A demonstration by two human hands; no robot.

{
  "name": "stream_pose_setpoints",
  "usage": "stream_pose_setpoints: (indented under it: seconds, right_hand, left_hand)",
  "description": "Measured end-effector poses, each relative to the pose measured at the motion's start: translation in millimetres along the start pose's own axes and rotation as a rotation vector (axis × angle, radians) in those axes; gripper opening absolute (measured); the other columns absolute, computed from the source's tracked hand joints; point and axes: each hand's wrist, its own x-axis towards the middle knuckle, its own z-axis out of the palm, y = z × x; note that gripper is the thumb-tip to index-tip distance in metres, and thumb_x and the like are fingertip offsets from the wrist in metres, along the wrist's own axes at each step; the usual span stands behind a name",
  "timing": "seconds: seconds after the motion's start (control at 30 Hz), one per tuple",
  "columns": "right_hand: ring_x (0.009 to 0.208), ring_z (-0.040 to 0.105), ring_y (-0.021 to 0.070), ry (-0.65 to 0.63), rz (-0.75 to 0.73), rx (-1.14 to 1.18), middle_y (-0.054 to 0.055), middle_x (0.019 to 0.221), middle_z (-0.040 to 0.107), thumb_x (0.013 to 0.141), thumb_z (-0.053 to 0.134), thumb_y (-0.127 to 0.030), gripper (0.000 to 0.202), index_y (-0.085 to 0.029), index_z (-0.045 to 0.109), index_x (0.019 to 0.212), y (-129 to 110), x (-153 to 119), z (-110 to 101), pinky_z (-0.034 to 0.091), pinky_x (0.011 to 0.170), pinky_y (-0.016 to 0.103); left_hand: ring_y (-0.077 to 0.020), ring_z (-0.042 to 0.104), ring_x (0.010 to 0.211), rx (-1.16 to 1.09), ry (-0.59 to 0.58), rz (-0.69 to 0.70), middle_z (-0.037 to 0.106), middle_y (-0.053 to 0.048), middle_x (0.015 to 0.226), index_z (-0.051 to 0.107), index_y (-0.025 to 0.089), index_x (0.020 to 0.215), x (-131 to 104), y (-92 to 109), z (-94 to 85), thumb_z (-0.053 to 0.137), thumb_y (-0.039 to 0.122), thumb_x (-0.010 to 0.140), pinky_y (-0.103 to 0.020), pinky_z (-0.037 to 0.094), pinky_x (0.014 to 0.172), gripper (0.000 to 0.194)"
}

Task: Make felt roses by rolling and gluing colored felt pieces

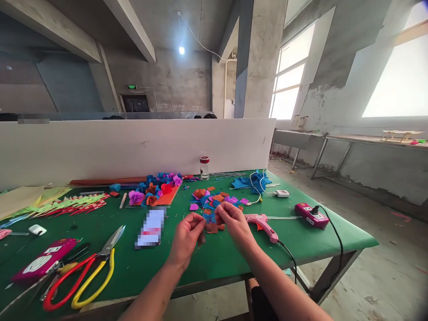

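Note:
My left hand [189,234] and my right hand [236,225] are raised close together over the near middle of the table, a small gap between them. Thumb and fingers are pinched on each; whatever they hold is too small or hidden to make out. Just beyond them lies a scattered pile of cut paper pieces [219,197] in blue, brown and purple. A pink glue gun [267,228] rests beside my right hand, its nozzle end partly hidden behind that hand. To the left, finished paper flowers [152,192] are heaped on an orange sheet.
On the green table [187,285] lie red-and-yellow-handled scissors [96,261], a phone [151,227], a magenta power strip [311,216] with a cord, and another magenta block [47,261]. A red-lidded jar [204,168] stands by the white partition [133,147]. Blue paper [256,182] lies under a white cable.

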Motion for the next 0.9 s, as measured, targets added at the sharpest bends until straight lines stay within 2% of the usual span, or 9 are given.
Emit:
stream_pose_setpoints:
  seconds: [0.13,0.3,0.43,0.57,0.63,0.73,0.8,0.9]
  right_hand:
    - [0.051,0.045,0.011,0.058,-0.013,0.009,-0.003,0.053,0.049,0.077,0.064,-0.067,0.051,-0.02,0.055,0.061,1.1,-0.2,-6.6,0.039,0.051,0.024]
    - [0.056,0.057,0.0143,0.015,-0.021,0.038,0.003,0.064,0.067,0.073,0.072,-0.062,0.045,-0.018,0.067,0.07,-5.2,-8.5,-2.3,0.048,0.057,0.027]
    - [0.055,0.06,0.0145,-0.037,0.016,0.112,0.002,0.062,0.068,0.068,0.081,-0.055,0.04,-0.018,0.067,0.07,-11.5,-15.0,2.5,0.048,0.057,0.027]
    - [0.054,0.058,0.0132,-0.091,0.043,0.055,0.002,0.058,0.065,0.078,0.067,-0.062,0.048,-0.017,0.066,0.062,-12.5,-16.8,4.8,0.045,0.057,0.026]
    - [0.053,0.054,0.012,-0.064,0.012,0.024,0.001,0.056,0.062,0.08,0.066,-0.061,0.049,-0.017,0.063,0.059,-10.3,-15.8,5.6,0.043,0.055,0.025]
    - [0.057,0.052,0.0115,-0.008,-0.042,0.08,-0.001,0.067,0.063,0.07,0.077,-0.051,0.034,-0.019,0.067,0.076,-7.5,-13.6,6.4,0.04,0.052,0.023]
    - [0.06,0.053,0.0121,-0.001,-0.025,0.125,0.0,0.074,0.065,0.066,0.08,-0.046,0.035,-0.019,0.069,0.087,-7.8,-13.0,6.9,0.04,0.051,0.022]
    - [0.059,0.053,0.0122,0.001,0.002,0.127,0.001,0.073,0.065,0.068,0.078,-0.045,0.033,-0.018,0.071,0.085,-11.2,-13.6,7.7,0.039,0.05,0.022]
  left_hand:
    - [-0.0094,0.05,0.047,0.001,0.019,0.046,0.07,-0.001,0.068,0.061,0.019,0.075,-2.0,-0.9,-2.4,0.078,0.046,0.07,-0.023,0.038,0.048,0.032]
    - [-0.0114,0.051,0.052,0.051,0.081,0.117,0.061,0.001,0.055,0.068,0.018,0.069,-2.2,0.2,-4.8,0.079,0.046,0.068,-0.024,0.042,0.053,0.03]
    - [-0.0137,0.056,0.054,0.074,0.126,0.125,0.064,-0.001,0.056,0.07,0.018,0.072,2.6,-7.0,-10.5,0.08,0.045,0.066,-0.027,0.047,0.058,0.03]
    - [-0.0147,0.06,0.055,0.116,0.152,0.119,0.068,-0.002,0.059,0.068,0.018,0.073,2.4,-14.2,-14.3,0.079,0.043,0.069,-0.028,0.049,0.061,0.028]
    - [-0.0143,0.06,0.055,0.125,0.143,0.124,0.068,-0.002,0.06,0.067,0.018,0.072,-0.5,-14.5,-13.6,0.078,0.043,0.07,-0.027,0.049,0.06,0.027]
    - [-0.013,0.059,0.053,0.109,0.122,0.129,0.068,-0.001,0.062,0.066,0.019,0.07,-5.4,-12.6,-10.5,0.078,0.042,0.071,-0.026,0.048,0.056,0.027]
    - [-0.0126,0.058,0.052,0.095,0.115,0.123,0.068,-0.001,0.063,0.066,0.018,0.07,-7.4,-11.8,-8.7,0.079,0.042,0.071,-0.025,0.048,0.054,0.027]
    - [-0.0129,0.059,0.052,0.101,0.107,0.119,0.068,-0.001,0.061,0.066,0.018,0.071,-8.5,-12.2,-7.3,0.079,0.04,0.071,-0.025,0.048,0.055,0.025]
